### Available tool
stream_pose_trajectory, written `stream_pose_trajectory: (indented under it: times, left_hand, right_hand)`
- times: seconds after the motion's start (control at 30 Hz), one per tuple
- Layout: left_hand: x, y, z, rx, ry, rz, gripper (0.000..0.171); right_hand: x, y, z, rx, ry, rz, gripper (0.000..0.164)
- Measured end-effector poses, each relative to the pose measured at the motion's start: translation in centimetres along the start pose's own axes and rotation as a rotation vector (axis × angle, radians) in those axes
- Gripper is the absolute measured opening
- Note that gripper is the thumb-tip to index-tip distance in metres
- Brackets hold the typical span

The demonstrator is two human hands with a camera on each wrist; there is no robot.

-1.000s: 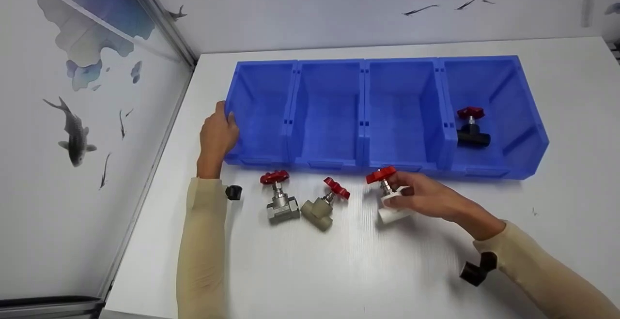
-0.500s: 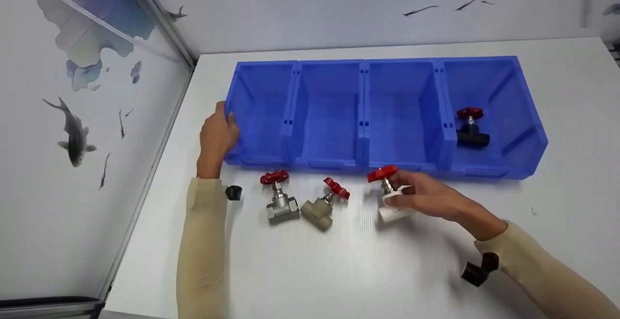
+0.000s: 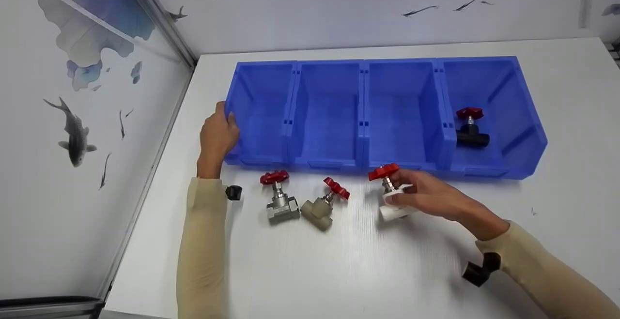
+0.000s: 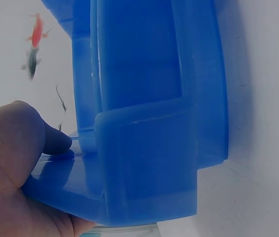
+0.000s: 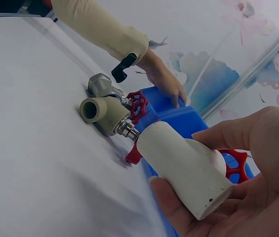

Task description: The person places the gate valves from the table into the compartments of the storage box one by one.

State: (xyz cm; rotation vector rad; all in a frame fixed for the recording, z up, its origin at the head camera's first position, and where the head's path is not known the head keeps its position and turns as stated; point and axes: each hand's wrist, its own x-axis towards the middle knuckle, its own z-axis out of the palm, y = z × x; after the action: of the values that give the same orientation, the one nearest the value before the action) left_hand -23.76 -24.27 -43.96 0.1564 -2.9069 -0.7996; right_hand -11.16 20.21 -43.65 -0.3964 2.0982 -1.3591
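My left hand (image 3: 218, 135) grips the outer wall of the leftmost blue bin (image 4: 147, 168), its thumb over the rim. A white plastic valve (image 5: 179, 165) with a red handwheel (image 3: 383, 171) is held between the thumb and fingers of my right hand (image 3: 433, 197), in front of the third bin. In the head view its wheel points up and overlaps the bin's front edge. To its left on the table lie a beige valve (image 3: 317, 212) and a silver metal valve (image 3: 283, 207), both with red wheels.
Several blue bins stand joined in a row along the back of the white table (image 3: 310, 270). Inside the rightmost bin (image 3: 525, 115) is a black valve (image 3: 472, 137) with a dark red wheel. Printed walls (image 3: 310, 23) rise behind and at the left.
The white valve has shifted very slightly up and to the right in the head view, tilting a little more upright in my right hand. My left hand stays on the bin wall.
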Motion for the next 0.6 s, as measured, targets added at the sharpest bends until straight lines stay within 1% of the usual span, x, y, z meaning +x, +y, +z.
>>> stream_pose_trajectory:
  times: [0.3,0.47,0.6]
  left_hand:
    - [0.09,-0.1,0.04,-0.006,-0.002,-0.002,0.047]
    - [0.03,-0.04,-0.03,0.0,0.003,0.003,0.047]
    - [-0.02,0.0,-0.1,0.004,-0.003,0.001,0.047]
  right_hand:
    - [-0.09,-0.29,-0.15,0.011,0.01,0.0,0.046]
    - [-0.27,-0.57,-0.34,-0.009,0.032,0.013,0.047]
    - [-0.37,-0.85,-0.48,0.009,0.038,0.011,0.046]
